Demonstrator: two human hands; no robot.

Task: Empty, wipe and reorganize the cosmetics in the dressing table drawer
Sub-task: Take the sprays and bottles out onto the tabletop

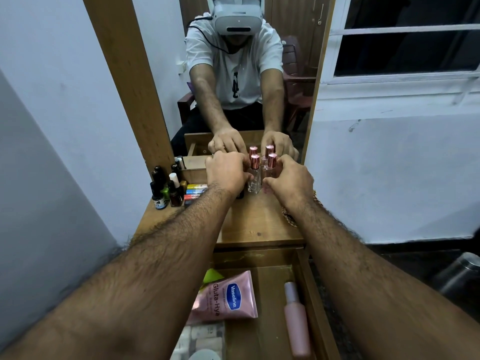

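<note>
On the tabletop by the mirror point(285, 74), two spray bottles point(254, 175) are gripped, one by the left hand point(227, 172), one by the right hand point(291, 178); they should be kept upright and set close together, clear of the nail polish bottles point(166, 188), while the open drawer point(304, 281) is emptied further.

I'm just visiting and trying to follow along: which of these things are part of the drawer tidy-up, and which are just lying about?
Part of the job:
- open drawer
- Vaseline tube and pink bottle inside it
- two clear bottles with rose caps, between the left hand and right hand
- nail polish bottles on the tabletop

Just lying about:
- mirror
- window
- steel pot on the floor
</note>
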